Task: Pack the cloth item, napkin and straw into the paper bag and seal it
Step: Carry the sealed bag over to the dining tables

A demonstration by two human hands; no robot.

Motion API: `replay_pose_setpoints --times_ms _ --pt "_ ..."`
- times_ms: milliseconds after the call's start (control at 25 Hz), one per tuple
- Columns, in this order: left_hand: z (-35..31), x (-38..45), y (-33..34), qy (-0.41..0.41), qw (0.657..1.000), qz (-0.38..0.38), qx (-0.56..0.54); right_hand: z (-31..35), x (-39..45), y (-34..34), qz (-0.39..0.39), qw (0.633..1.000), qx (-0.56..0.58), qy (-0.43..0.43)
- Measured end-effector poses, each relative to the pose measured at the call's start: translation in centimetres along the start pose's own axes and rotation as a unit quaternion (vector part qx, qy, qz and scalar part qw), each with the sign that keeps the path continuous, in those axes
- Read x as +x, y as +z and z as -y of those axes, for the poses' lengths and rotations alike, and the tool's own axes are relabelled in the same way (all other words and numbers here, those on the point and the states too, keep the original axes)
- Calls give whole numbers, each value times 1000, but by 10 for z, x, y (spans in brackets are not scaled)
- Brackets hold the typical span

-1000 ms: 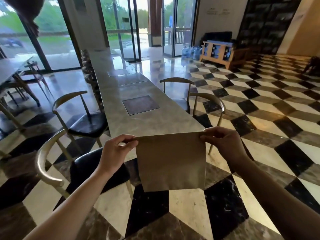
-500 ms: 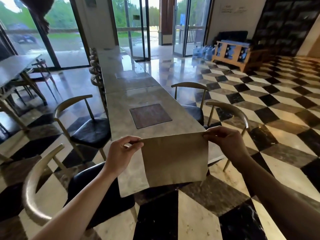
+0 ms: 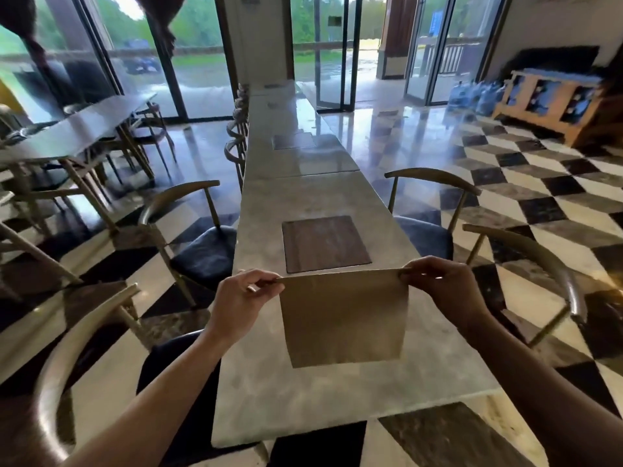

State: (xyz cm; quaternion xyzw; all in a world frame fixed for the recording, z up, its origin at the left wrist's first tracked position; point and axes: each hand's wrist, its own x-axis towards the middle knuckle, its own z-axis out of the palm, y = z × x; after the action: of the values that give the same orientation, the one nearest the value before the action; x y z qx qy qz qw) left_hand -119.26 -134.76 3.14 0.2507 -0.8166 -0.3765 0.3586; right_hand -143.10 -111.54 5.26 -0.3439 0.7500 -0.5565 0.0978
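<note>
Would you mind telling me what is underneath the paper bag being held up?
Beneath the paper bag, pinched at its top corners by the left hand and right hand, lies bare marble table. The strip directly behind the bag is covered.

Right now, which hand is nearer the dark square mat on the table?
Left, narrowly. The left hand sits just below the dark square mat's near-left corner; the right hand lies farther off its near-right corner.

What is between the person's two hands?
The flat brown paper bag stretches between them in the head view: the left hand pinches its top left corner, the right hand its top right corner, above the marble table.
</note>
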Motion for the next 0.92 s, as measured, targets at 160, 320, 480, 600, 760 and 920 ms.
replay_pose_setpoints --times_ms 160,320,480,600,760,920 --pt "13 37 31 -15 999 -21 40 -30 61 -1 34 999 -17 -1" --pt "32 66 53 -55 996 -40 66 -57 107 11 49 998 -42 4" --pt "59 84 68 -82 992 -48 85 -78 133 31 50 998 -44 23" --pt "82 95 77 -103 990 -43 86 -89 143 44 67 996 -42 43" --pt "112 101 87 -129 986 -14 102 -110 151 64 64 994 -59 70" --pt "129 100 96 -143 985 -3 96 -132 151 77 60 990 -54 115"
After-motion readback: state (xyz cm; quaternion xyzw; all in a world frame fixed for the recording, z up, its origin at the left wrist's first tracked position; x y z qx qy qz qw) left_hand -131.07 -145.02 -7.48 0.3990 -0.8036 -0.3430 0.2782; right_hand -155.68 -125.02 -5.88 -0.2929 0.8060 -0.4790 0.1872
